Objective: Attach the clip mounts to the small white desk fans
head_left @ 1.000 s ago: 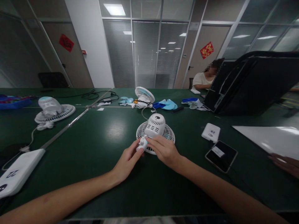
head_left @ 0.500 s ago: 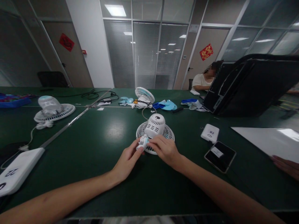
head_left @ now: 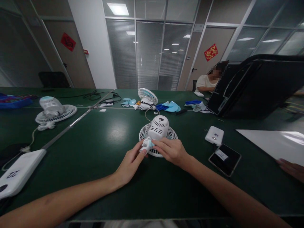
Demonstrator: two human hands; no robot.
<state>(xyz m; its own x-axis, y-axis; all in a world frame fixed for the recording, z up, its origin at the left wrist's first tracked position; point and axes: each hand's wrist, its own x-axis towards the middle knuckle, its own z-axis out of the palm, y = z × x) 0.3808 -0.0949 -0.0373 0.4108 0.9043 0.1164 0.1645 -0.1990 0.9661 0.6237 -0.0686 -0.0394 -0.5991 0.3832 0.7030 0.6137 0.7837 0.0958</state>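
1. The near fan [head_left: 158, 128] lies face-down on the green table [head_left: 95, 148].
2. In front of this fan, the left hand [head_left: 129, 161] pinches a small white piece [head_left: 146, 145].
3. Before the fan's grille, the right hand [head_left: 174, 151] touches the piece's pale-blue end [head_left: 151, 144].
4. A phone [head_left: 228, 162] lies right of the fan.

The room was dim, with 1 bright light panel [head_left: 118, 9] high up and smaller glints across the glass [head_left: 149, 57]. Glare marked the green table [head_left: 106, 141] and white board [head_left: 268, 142]. Wide-angle stretch tilted the doors [head_left: 77, 68], the right edge looked smeared, and coarse pixels masked part of the seated person [head_left: 204, 81].
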